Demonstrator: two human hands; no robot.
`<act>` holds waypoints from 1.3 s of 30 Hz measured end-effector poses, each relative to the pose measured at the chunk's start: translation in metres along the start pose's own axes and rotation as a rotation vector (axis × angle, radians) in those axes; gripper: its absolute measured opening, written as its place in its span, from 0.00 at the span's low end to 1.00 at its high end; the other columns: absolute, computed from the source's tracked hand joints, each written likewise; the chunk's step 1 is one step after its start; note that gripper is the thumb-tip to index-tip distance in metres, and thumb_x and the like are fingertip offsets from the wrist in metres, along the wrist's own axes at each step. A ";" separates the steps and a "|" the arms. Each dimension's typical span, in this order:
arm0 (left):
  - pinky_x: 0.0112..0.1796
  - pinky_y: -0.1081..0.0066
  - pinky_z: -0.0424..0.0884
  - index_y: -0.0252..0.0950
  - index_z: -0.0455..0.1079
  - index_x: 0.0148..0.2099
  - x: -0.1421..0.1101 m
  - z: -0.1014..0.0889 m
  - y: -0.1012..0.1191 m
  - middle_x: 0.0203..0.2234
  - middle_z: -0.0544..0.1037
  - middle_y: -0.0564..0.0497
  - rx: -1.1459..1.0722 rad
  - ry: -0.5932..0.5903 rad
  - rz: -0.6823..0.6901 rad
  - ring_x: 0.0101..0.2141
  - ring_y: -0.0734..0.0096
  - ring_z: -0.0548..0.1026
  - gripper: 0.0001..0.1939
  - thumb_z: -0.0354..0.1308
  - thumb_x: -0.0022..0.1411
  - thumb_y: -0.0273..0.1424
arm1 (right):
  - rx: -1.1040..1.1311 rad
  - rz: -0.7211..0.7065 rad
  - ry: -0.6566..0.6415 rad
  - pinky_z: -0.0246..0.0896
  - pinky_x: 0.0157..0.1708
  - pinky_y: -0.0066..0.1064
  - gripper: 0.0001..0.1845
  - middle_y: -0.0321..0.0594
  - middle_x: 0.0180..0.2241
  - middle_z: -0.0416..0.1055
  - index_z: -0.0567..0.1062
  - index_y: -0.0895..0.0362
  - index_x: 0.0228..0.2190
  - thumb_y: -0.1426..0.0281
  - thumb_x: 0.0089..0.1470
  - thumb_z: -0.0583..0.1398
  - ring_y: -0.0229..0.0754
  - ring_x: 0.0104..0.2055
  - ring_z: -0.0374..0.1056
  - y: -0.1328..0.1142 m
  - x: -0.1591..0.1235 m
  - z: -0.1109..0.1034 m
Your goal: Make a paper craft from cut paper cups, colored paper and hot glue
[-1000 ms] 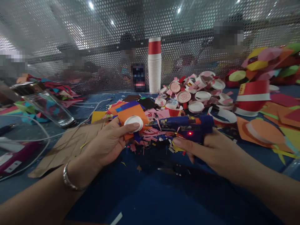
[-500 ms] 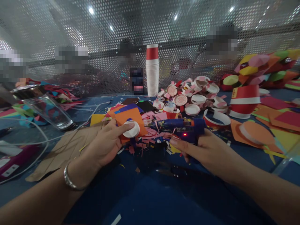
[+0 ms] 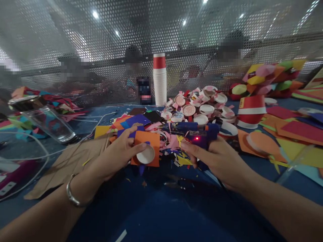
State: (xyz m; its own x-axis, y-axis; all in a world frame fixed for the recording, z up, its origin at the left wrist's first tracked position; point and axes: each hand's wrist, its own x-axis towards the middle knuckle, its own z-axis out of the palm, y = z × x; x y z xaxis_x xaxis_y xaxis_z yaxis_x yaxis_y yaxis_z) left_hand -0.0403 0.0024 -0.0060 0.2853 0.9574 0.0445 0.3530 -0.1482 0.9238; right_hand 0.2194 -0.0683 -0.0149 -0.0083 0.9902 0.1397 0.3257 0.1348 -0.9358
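Note:
My left hand [image 3: 119, 153] grips an orange paper square [image 3: 153, 138] with a round white cup base [image 3: 146, 155] against its face, the thumb lying on the base's upper rim. Blue paper pieces stick out behind and below the square. In my right hand [image 3: 214, 154] is a blue hot glue gun [image 3: 202, 132] with a red light lit on its side. Its nozzle points left, just above and to the right of the orange square, apart from the cup base. Small scissors [image 3: 176, 185] lie on the dark blue table below the hands.
A tall stack of paper cups [image 3: 159, 80] stands at the back before a perforated metal screen [image 3: 108, 43]. Cut cup bases [image 3: 189, 110] are heaped beside it. Left are brown cardboard [image 3: 68, 164] and a tilted glass jar [image 3: 50, 122]; right, a red cup [image 3: 251, 112] and coloured paper [image 3: 300, 131].
The orange square with the cup base has turned and moved down and slightly right. The glue gun's nozzle, earlier close beside the base, is now above it. My view has shifted a little.

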 end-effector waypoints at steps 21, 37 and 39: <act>0.54 0.64 0.73 0.40 0.78 0.49 -0.049 0.095 0.049 0.47 0.85 0.47 -0.613 -0.299 -0.018 0.51 0.59 0.80 0.13 0.70 0.61 0.27 | 0.122 -0.129 0.033 0.70 0.55 0.47 0.15 0.44 0.45 0.82 0.82 0.54 0.40 0.56 0.59 0.65 0.52 0.50 0.76 -0.009 -0.014 0.020; 0.45 0.70 0.76 0.37 0.83 0.44 -0.038 0.086 0.041 0.36 0.86 0.51 -0.788 -0.127 -0.051 0.37 0.71 0.81 0.08 0.72 0.61 0.30 | -0.762 -0.143 0.198 0.68 0.41 0.44 0.06 0.48 0.41 0.79 0.76 0.52 0.41 0.68 0.63 0.60 0.50 0.38 0.75 0.045 -0.063 -0.110; 0.45 0.70 0.76 0.37 0.82 0.44 -0.040 0.087 0.040 0.36 0.85 0.50 -0.797 -0.149 -0.096 0.37 0.70 0.80 0.09 0.72 0.60 0.30 | -0.963 -0.207 0.210 0.67 0.46 0.50 0.08 0.51 0.42 0.80 0.76 0.49 0.40 0.73 0.60 0.60 0.55 0.43 0.77 0.068 -0.079 -0.140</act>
State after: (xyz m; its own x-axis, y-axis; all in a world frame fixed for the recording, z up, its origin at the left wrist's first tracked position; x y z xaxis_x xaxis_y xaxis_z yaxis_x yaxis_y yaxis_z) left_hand 0.0403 -0.0637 -0.0036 0.4215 0.9055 -0.0482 -0.3419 0.2079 0.9165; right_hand 0.3747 -0.1427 -0.0438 -0.0146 0.9115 0.4110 0.9631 0.1233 -0.2393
